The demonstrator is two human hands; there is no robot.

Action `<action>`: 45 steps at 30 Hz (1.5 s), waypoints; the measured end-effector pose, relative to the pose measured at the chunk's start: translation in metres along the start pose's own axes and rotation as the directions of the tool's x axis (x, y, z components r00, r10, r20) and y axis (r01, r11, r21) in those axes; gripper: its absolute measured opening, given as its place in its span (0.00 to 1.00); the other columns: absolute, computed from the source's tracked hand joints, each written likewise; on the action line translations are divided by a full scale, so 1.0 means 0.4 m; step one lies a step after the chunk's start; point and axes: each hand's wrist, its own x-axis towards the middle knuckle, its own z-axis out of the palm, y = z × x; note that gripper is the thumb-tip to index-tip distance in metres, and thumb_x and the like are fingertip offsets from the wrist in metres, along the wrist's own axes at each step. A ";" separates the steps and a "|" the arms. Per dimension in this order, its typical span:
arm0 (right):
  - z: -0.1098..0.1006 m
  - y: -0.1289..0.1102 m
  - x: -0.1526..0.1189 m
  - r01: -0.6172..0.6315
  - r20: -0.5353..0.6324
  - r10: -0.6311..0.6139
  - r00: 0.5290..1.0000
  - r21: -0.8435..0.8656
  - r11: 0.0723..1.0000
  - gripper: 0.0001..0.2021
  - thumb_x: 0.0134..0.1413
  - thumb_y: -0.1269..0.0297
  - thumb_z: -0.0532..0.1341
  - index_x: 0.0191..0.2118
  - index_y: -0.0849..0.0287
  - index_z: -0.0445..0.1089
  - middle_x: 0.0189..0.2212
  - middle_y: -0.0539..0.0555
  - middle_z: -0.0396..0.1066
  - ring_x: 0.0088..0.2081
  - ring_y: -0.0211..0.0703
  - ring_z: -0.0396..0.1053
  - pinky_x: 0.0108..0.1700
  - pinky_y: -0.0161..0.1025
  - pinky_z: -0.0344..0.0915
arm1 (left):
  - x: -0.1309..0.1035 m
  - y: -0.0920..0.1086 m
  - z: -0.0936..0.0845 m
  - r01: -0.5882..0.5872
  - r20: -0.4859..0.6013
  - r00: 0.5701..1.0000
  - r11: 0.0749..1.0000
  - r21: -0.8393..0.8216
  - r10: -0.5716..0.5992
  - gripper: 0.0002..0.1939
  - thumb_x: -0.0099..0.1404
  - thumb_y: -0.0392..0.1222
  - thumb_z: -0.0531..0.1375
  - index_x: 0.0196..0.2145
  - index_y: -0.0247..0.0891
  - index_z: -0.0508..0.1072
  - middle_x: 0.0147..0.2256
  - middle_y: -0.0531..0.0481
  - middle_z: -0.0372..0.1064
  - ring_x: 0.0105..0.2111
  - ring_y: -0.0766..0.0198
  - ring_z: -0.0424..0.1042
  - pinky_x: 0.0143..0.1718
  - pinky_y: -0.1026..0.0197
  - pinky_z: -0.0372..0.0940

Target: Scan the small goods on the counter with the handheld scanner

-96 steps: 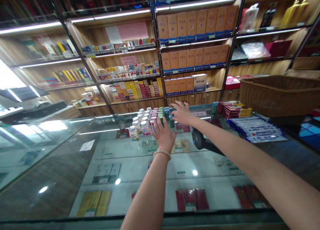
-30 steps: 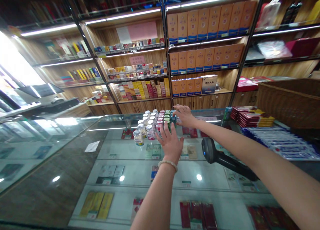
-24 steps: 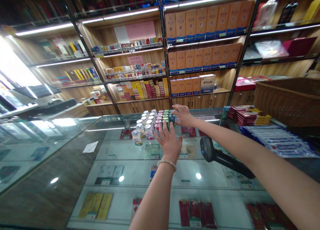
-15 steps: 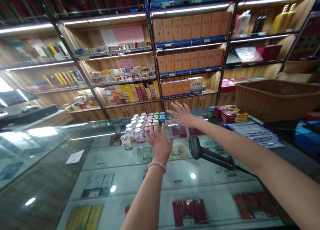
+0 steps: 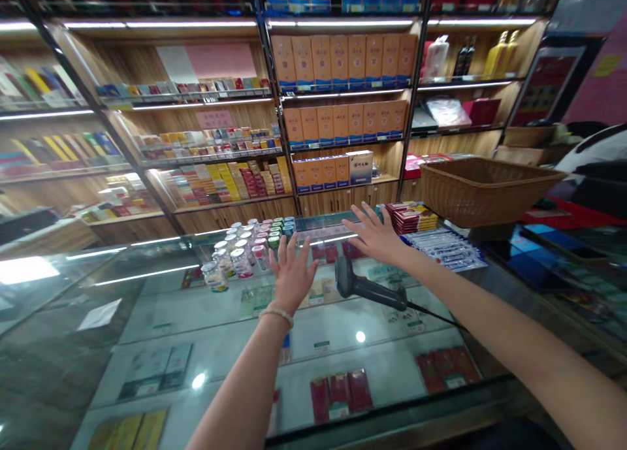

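My left hand (image 5: 292, 275), with a beaded bracelet at its wrist, is spread over the glass counter (image 5: 230, 326), nearest the group of small bottles (image 5: 241, 262) with white, pink, green and blue tops. It holds nothing. Farther right, my right hand (image 5: 376, 233) is also empty with fingers apart, close to a stack of red and yellow packets (image 5: 411, 217). A black handheld scanner (image 5: 371, 288) lies on the glass between my arms, its cable running right under my right forearm. Whether either palm touches the glass, I cannot tell.
Blue-and-white packets (image 5: 445, 247) lie right of my right hand, before a brown wicker basket (image 5: 490, 192). A white paper (image 5: 99, 314) lies at the left. Shelves behind hold orange boxes (image 5: 339, 61) and cigarette packs. Red packs (image 5: 339, 394) show beneath the glass.
The view has swung to the right, so the counter goods appear farther left. My right hand has shifted right, from near the bottles toward the red packets. Both hands stay open.
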 end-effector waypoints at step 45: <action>0.088 0.354 0.123 -0.380 0.302 0.397 0.866 -0.117 0.918 0.32 0.65 0.47 0.60 0.71 0.46 0.60 0.76 0.63 0.45 0.76 0.65 0.39 0.69 0.74 0.40 | 0.020 -0.044 0.068 -0.182 -0.107 0.978 0.983 -0.034 0.178 0.24 0.76 0.48 0.51 0.64 0.44 0.72 0.68 0.37 0.60 0.70 0.40 0.54 0.71 0.30 0.41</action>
